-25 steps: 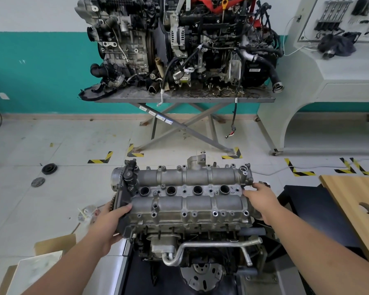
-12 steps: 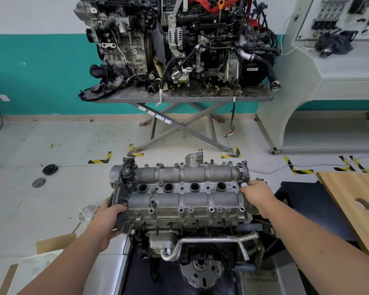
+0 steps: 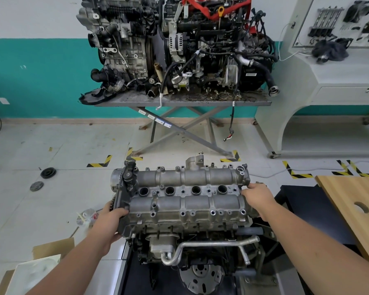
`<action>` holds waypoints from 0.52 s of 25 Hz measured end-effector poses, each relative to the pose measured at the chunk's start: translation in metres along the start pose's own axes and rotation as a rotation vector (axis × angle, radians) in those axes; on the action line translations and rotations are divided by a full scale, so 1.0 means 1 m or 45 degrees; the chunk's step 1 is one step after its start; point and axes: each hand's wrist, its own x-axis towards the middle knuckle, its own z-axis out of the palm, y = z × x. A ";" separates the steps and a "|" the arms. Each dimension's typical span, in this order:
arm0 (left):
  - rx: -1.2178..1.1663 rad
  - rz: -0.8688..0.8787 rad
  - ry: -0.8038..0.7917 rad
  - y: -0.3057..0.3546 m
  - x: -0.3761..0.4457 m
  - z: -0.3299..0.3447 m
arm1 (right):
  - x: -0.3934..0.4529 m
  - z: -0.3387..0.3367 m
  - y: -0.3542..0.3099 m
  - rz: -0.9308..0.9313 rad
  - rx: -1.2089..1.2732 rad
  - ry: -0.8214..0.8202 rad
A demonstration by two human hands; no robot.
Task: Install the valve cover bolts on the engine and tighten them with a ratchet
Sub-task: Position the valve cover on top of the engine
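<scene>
both hands [image 3: 110,220] [image 3: 258,198] grip opposite ends of the valve cover [image 3: 185,201].

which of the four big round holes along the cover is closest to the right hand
The rightmost hole, at the end of the row beside the right hand; the other three sit farther toward the left hand.

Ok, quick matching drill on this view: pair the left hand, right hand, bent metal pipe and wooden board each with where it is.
Things:
1. left hand
2. right hand
3. bent metal pipe
4. wooden board

Places:
A. front of the engine, below the valve cover
B. gripping the cover's end by the black housing
C. far side of view, with a round hole in it
D. holding the cover's opposite end

Pairs: 1-B, 2-D, 3-A, 4-C
</scene>
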 end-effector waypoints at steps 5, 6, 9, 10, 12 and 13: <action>0.029 -0.028 -0.008 0.003 -0.006 0.001 | -0.004 0.001 -0.004 -0.003 -0.053 -0.025; 0.084 -0.031 -0.036 0.006 -0.008 0.000 | -0.007 0.001 -0.005 -0.022 -0.126 -0.016; 0.579 0.265 0.079 0.015 -0.012 -0.007 | -0.024 0.000 -0.006 -0.211 -0.582 0.165; 0.821 0.498 0.214 0.018 -0.015 -0.010 | -0.031 0.002 -0.005 -0.394 -0.723 0.314; 1.185 1.103 0.301 0.026 -0.029 -0.003 | -0.047 0.013 -0.012 -0.780 -0.830 0.379; 1.373 1.287 0.189 0.028 -0.034 0.008 | -0.054 0.021 -0.016 -0.857 -0.883 0.258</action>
